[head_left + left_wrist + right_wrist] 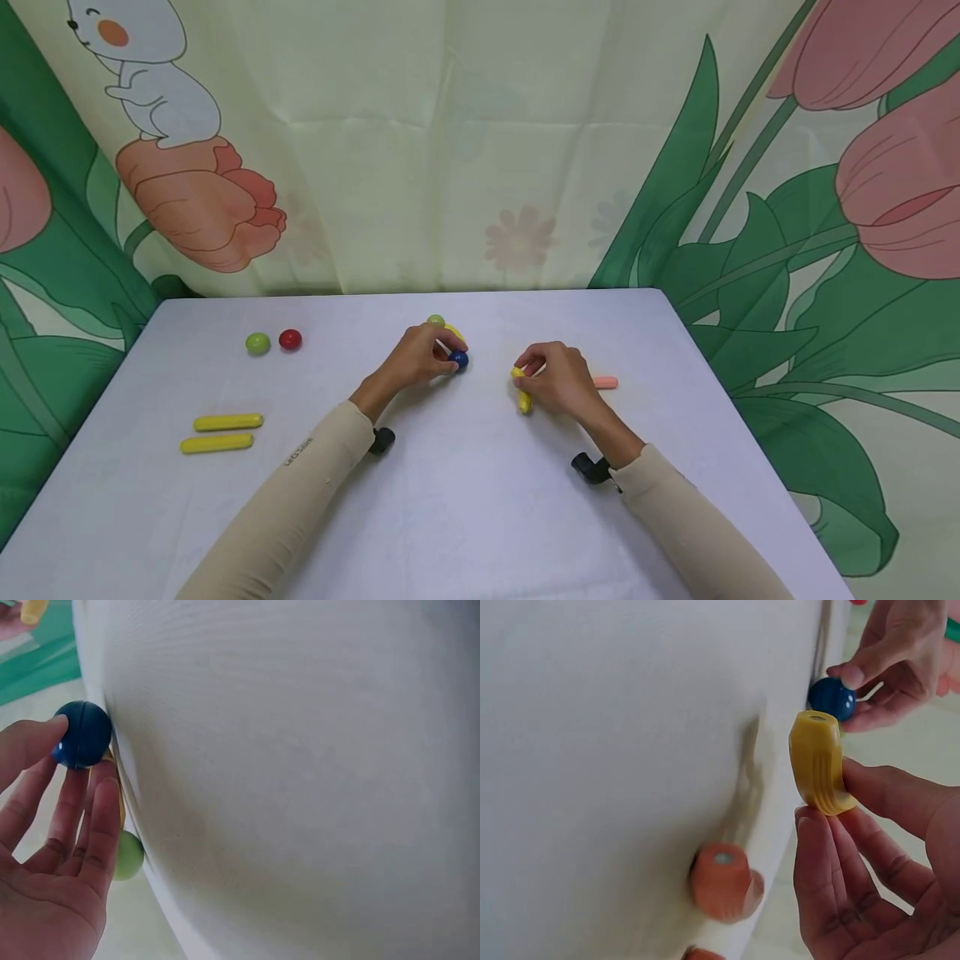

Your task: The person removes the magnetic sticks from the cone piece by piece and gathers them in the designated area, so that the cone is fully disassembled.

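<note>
My left hand [416, 357] pinches a glossy blue ball [459, 359] between thumb and fingers, low over the white table. Just behind those fingers lie a green ball [436, 320] and a curved yellow piece [455, 332], partly covered by the hand. To the right, my right hand [561, 379] pinches a curved yellow piece [817, 761] with thumb and fingertips. Its end, with a small grey disc, faces up in the right wrist view and points toward the blue ball. An orange piece [720, 881] lies beneath the right hand, mostly hidden in the head view.
On the white table [450, 517], a green ball [257, 343] and a red ball [290, 339] sit at the back left. Two straight yellow sticks [228, 422] lie nearer on that side. A patterned curtain [360, 167] hangs behind the table's back edge.
</note>
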A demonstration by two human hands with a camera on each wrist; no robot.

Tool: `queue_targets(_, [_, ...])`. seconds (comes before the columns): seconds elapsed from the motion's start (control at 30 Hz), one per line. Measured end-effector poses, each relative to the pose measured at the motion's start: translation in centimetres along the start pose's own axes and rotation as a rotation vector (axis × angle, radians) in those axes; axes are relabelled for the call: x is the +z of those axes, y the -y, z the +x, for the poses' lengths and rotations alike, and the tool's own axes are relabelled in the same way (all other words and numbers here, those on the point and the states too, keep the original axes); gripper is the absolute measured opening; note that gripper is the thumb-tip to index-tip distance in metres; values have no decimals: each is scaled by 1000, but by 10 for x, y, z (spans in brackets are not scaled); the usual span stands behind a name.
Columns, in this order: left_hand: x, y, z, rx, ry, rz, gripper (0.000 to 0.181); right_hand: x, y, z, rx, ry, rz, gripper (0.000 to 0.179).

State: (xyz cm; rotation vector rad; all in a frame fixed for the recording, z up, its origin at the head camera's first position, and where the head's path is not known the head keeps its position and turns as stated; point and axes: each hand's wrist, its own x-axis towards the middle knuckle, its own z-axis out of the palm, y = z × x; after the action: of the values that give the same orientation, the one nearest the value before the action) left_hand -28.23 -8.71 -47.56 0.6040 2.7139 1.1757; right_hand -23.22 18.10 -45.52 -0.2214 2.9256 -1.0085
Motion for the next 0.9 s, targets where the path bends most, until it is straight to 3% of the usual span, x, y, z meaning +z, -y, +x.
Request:
queue_targets(0.13, [0,-1,0,-11,2,-2,28,-4,-8,-2,-32,-18,-29,14])
queue_targets(0.9, [1,-3,-4,-12,2,-25,28,2,-21,1,8,-25,-56,15])
